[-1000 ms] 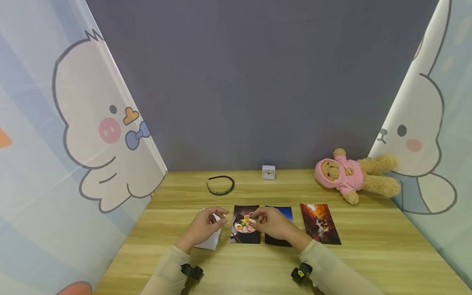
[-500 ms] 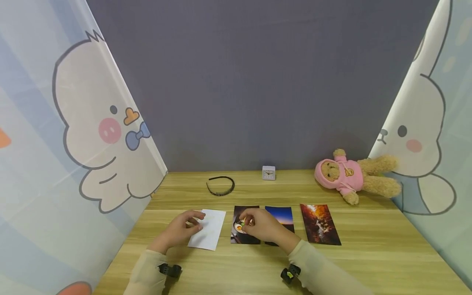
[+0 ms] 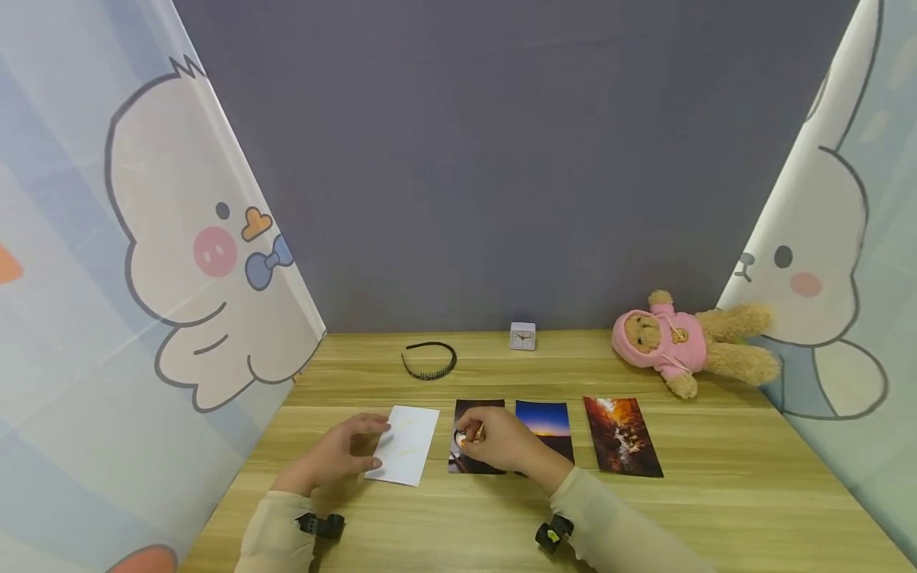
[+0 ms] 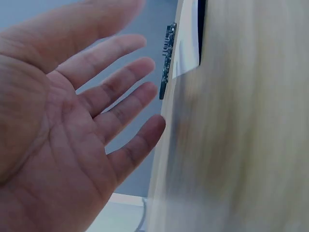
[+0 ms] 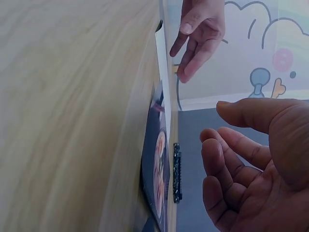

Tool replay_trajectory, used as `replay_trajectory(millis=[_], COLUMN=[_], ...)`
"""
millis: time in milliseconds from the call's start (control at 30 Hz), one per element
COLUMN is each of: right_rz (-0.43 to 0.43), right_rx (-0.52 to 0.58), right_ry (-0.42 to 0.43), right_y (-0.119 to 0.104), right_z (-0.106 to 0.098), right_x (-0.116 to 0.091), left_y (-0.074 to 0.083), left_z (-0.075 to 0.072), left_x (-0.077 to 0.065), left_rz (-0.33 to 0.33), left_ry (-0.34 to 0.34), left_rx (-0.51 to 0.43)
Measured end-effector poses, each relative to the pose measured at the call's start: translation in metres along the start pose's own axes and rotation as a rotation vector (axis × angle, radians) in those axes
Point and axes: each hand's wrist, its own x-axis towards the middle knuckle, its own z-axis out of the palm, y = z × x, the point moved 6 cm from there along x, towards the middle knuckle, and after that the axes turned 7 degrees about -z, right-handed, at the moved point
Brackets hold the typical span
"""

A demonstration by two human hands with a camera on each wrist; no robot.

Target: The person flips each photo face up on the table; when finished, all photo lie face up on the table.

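At the table's (image 3: 344, 382) rear, taken from the right hand (image 3: 499, 438), a clock (image 3: 523, 337) stands near twelve o'clock, a headband (image 3: 453, 364) lies at eleven, a teddy bear (image 3: 684, 338) at two. A sunset photo (image 3: 550, 426) and an autumn photo (image 3: 623, 438) lie at three. That hand, loosely curled, holds nothing and hides part of the food photo (image 5: 159, 164). The left hand (image 3: 333, 452) is spread, unladen; the white card (image 3: 410, 447) lies at its three o'clock.
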Motion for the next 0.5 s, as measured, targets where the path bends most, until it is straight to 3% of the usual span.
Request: replay_trajectory(millis=[200,500], right_rz=[-0.022,-0.074], right_rx=[-0.006,-0.032], right_ry=[-0.007,-0.033], right_y=[-0.003,-0.014], right_z=[0.011,0.02], right_x=[0.004,0.009], left_y=[-0.001,-0.004], left_z=[0.005,0.005], left_x=[-0.003,-0.004], left_rz=[-0.016,-0.009], left_ry=[-0.05,-0.072], left_rx=[0.042,0.109])
